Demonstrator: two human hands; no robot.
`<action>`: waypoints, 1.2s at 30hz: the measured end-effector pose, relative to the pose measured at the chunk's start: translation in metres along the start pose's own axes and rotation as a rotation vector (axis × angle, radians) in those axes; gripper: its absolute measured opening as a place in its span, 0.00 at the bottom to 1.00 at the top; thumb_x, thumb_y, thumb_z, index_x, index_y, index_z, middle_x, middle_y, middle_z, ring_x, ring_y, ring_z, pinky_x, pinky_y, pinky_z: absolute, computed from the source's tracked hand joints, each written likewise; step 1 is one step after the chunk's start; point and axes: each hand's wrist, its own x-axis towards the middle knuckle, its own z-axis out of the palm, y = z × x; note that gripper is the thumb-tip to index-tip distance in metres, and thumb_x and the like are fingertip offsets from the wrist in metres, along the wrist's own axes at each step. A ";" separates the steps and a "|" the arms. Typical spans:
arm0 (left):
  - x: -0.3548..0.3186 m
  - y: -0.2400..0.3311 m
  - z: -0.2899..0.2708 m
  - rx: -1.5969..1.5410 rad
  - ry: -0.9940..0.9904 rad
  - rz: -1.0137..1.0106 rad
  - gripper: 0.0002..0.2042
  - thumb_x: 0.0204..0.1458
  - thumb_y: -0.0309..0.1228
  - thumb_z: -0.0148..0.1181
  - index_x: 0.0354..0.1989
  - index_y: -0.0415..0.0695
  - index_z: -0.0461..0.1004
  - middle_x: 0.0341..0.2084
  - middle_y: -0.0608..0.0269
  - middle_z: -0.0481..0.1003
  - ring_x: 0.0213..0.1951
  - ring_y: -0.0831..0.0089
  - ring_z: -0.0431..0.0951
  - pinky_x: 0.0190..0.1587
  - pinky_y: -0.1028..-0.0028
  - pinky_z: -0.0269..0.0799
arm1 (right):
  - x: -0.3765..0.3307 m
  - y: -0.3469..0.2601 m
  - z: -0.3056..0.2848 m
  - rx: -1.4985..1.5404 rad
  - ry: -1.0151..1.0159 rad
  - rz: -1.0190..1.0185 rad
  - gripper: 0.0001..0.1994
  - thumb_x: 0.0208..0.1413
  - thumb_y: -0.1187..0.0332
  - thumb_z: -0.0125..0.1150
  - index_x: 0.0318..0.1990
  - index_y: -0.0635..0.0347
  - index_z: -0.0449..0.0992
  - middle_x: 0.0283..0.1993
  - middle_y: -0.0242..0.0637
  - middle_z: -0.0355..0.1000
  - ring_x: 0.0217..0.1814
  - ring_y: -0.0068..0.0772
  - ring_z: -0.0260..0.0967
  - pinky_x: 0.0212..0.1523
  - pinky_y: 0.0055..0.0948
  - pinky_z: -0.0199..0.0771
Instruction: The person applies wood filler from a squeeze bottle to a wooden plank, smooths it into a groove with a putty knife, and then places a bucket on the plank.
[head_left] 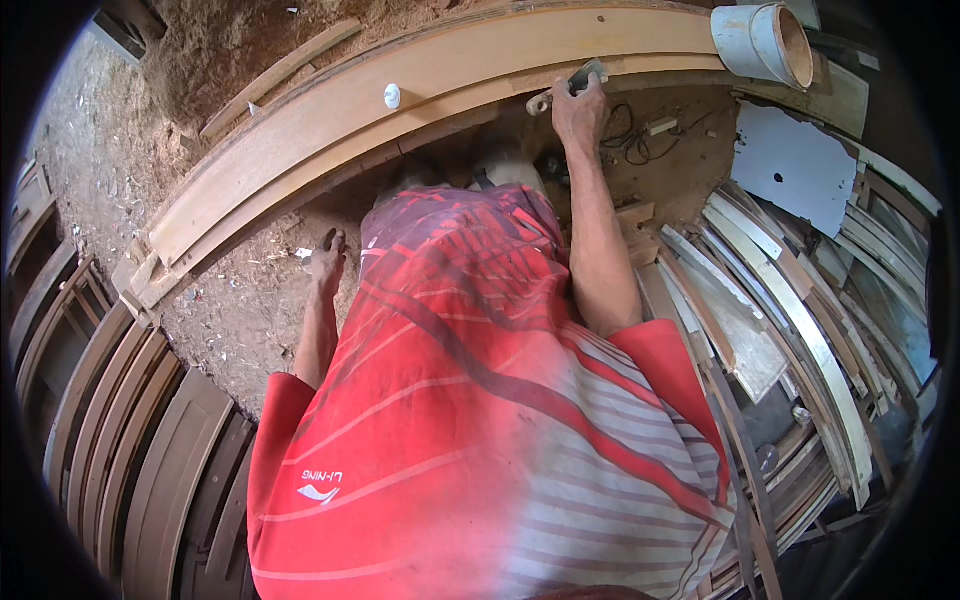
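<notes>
Head view only. Right hand [578, 108] stretched forward, fingers [572, 88] curled shut around a small grey metal hand tool [567, 85], pressed on the edge of a long wooden plank [420, 85] lying across the frame. Tool pokes out both sides of the fingers: one end just left of them, one just above-right. Exact kind of tool too small to tell. Judged stiff, metal, fairly light, one-hand job; smooth metal may slip with dusty fingers, so best gripped around the middle body, as now. Plank judged heavy, rigid, long; better taken at both ends or slid, not lifted by one hand.

Left hand [327, 258] hanging low near the dirt floor [235, 310], fingers loosely half-curled, holding nothing visible. Small white knob [392, 96] on plank, well left of right fingers. White pipe piece [765, 42] well to the right of them. Dark cables [630, 130] just right of wrist. Stacked frames [790, 300] far right, dark panels [130, 430] lower left.
</notes>
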 end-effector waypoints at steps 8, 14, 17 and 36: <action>-0.017 -0.019 -0.015 -0.043 0.015 -0.021 0.31 0.66 0.44 0.59 0.72 0.40 0.63 0.53 0.60 0.78 0.48 0.73 0.77 0.45 0.72 0.72 | -0.012 -0.013 0.006 0.139 -0.022 0.030 0.21 0.57 0.60 0.65 0.48 0.71 0.70 0.41 0.60 0.79 0.47 0.63 0.78 0.49 0.53 0.75; -0.035 0.008 -0.012 0.313 0.005 0.073 0.29 0.67 0.41 0.56 0.69 0.34 0.65 0.58 0.52 0.77 0.55 0.66 0.77 0.56 0.70 0.72 | -0.022 -0.010 0.013 -0.006 0.031 -0.004 0.26 0.56 0.58 0.66 0.53 0.72 0.69 0.39 0.57 0.80 0.45 0.62 0.79 0.48 0.51 0.76; -0.030 0.008 -0.030 0.288 -0.060 0.064 0.26 0.67 0.41 0.55 0.66 0.33 0.70 0.60 0.48 0.76 0.58 0.65 0.77 0.61 0.67 0.70 | -0.032 -0.016 0.020 0.010 0.062 0.000 0.25 0.56 0.57 0.66 0.51 0.71 0.71 0.40 0.56 0.81 0.46 0.61 0.79 0.49 0.50 0.76; 0.033 -0.020 -0.170 0.178 -0.024 0.098 0.28 0.66 0.47 0.59 0.69 0.42 0.68 0.49 0.61 0.80 0.46 0.70 0.79 0.43 0.72 0.73 | -0.093 -0.072 0.066 -0.055 0.056 0.014 0.20 0.57 0.56 0.63 0.43 0.69 0.75 0.36 0.58 0.80 0.44 0.66 0.77 0.49 0.53 0.75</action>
